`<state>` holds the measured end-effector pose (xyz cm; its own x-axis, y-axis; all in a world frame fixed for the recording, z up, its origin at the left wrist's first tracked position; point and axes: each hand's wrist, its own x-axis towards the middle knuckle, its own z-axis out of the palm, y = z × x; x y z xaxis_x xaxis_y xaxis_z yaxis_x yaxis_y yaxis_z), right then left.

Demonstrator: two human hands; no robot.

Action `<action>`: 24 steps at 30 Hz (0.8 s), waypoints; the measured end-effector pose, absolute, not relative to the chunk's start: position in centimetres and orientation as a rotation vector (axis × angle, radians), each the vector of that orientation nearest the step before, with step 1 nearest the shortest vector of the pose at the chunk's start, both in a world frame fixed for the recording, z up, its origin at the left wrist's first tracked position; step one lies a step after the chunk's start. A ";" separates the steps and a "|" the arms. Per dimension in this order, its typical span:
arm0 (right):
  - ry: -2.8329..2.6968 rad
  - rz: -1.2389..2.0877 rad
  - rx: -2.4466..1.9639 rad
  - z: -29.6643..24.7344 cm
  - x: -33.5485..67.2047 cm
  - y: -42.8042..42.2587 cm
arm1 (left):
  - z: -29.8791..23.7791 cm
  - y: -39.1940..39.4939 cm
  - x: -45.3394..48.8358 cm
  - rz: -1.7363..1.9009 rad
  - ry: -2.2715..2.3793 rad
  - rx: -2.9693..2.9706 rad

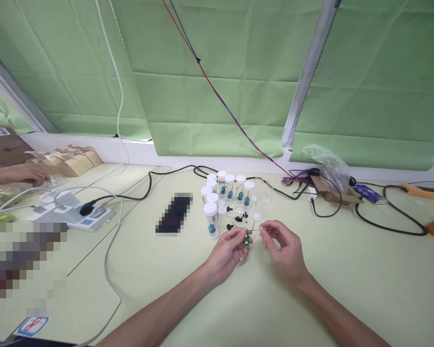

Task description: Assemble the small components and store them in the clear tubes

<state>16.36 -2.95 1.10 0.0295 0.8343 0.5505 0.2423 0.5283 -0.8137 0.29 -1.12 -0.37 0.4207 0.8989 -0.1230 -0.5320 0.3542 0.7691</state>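
Note:
My left hand [228,253] is closed around a small shiny green part [246,239] with a thin metal stem. With thumb and forefinger, my right hand [285,246] pinches the end of a thin metal rod [256,230] that reaches across to the green part. Just beyond my fingers lie small black parts [238,219] and thin metal pieces. Several clear tubes with white caps [210,210] stand upright behind them, some holding a blue-green part [211,228]. An uncapped clear tube [257,210] stands nearest my right hand.
A blurred dark rectangle [174,213] lies left of the tubes. Further left are a white power strip [90,219], cables and another person's hand [23,174] by cardboard boxes [67,160]. Black cables, an open carton [334,190] and a plastic bag [331,166] occupy the back right.

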 end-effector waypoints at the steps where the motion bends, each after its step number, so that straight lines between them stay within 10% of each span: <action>1: -1.509 0.595 -0.962 1.1 16.3 -3.0 | -0.3 -1.1 0.3 0.998 0.595 0.715; 24: -1.366 0.877 -0.908 2.2 16.6 -3.2 | -0.1 -1.4 0.3 0.913 0.575 0.715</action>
